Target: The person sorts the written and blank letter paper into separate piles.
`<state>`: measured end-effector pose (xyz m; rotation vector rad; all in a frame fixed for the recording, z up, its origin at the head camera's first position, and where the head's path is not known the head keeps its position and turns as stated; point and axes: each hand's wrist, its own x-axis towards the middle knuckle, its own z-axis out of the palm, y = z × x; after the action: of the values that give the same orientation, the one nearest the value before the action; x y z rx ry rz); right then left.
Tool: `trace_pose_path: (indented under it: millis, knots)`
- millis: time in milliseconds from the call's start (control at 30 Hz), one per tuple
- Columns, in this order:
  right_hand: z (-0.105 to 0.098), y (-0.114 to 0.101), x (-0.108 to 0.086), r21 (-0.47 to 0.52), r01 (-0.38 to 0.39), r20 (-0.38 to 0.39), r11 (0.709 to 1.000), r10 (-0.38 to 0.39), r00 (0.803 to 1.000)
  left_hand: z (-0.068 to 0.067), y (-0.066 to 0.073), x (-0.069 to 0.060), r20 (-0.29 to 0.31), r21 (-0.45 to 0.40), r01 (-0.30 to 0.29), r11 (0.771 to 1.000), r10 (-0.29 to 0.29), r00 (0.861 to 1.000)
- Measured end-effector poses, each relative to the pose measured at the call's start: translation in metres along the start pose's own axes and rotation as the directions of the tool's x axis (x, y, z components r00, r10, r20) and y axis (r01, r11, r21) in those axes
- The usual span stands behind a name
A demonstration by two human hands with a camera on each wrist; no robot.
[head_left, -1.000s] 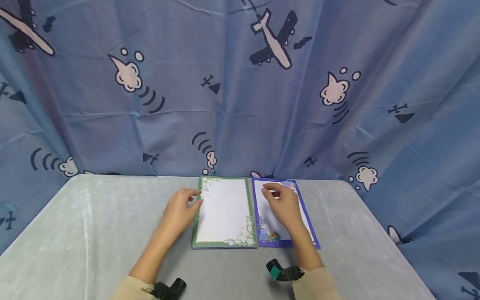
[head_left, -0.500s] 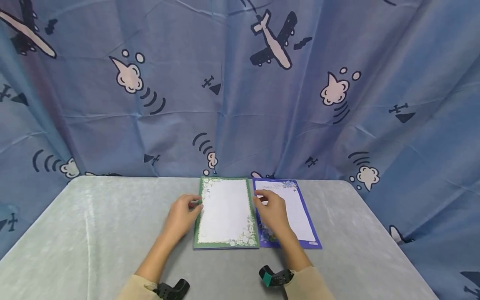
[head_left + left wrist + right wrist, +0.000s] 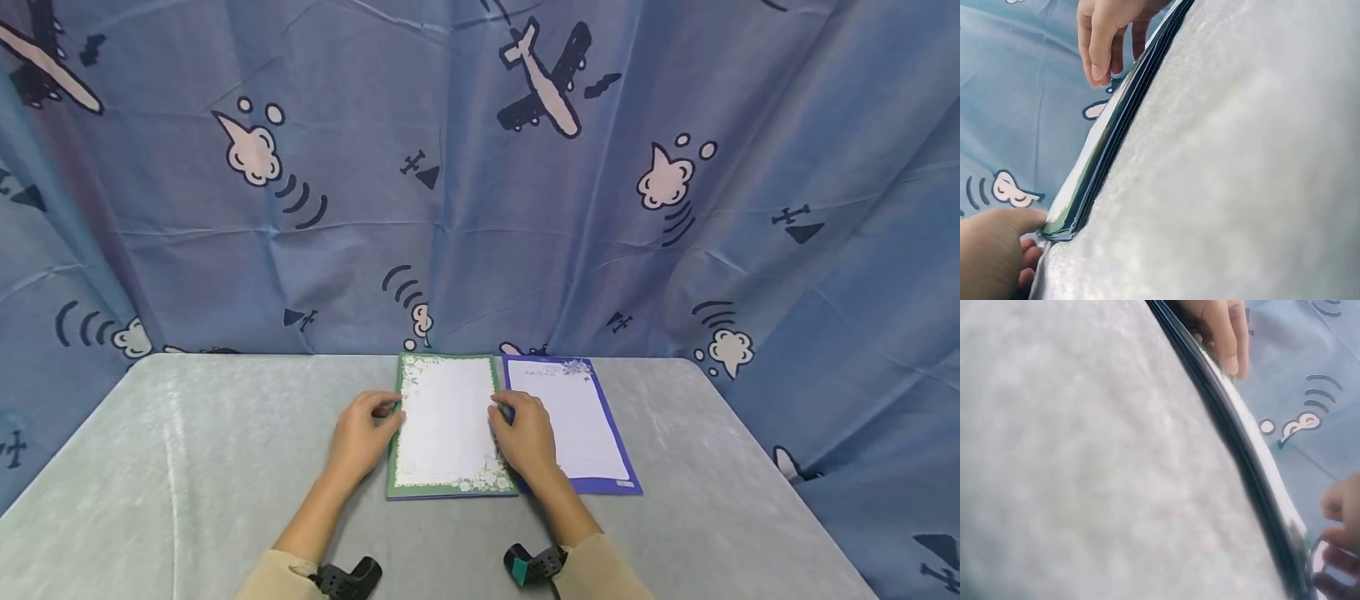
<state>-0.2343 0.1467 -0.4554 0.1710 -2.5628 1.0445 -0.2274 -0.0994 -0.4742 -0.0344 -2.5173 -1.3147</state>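
A stack of paper (image 3: 446, 429) — white on top, with a green border and floral corners — lies flat on the pale cloth (image 3: 247, 433); a purple-bordered white sheet (image 3: 581, 417) lies just beside its right edge.

A creased blue curtain (image 3: 360, 267) printed with airplanes (image 3: 543, 83) and pale puffs (image 3: 255, 155) spans the background. Before it stands a table (image 3: 720, 508) with rounded far corners, covered in a pale grey, apparently plush cloth (image 3: 247, 442), ridged at left. Lighting is diffuse.
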Motion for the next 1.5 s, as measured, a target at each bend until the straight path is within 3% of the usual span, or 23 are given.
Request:
trace_pose_path:
  millis: [200, 467, 933, 1500]
  knots:
    - [0.006, 0.008, 0.001, -0.009, 0.022, -0.055, 1.000, -0.023, 0.998, 0.000, 0.000, 0.001, -0.009, 0.023, -0.026, 0.999, 0.027, 1.000]
    - [0.010, 0.013, -0.001, -0.042, 0.017, -0.026, 0.999, -0.018, 1.000, 0.001, -0.001, 0.000, -0.019, 0.034, -0.024, 0.999, 0.024, 1.000]
    - [0.010, 0.011, -0.002, -0.052, 0.021, -0.074, 0.998, -0.025, 0.997, 0.001, 0.000, -0.002, -0.016, 0.049, -0.029, 0.998, 0.030, 0.999]
    - [0.011, 0.011, -0.007, -0.041, 0.024, -0.072, 0.999, -0.027, 0.997, 0.001, -0.003, -0.002, -0.020, 0.035, -0.021, 0.999, 0.022, 1.000]
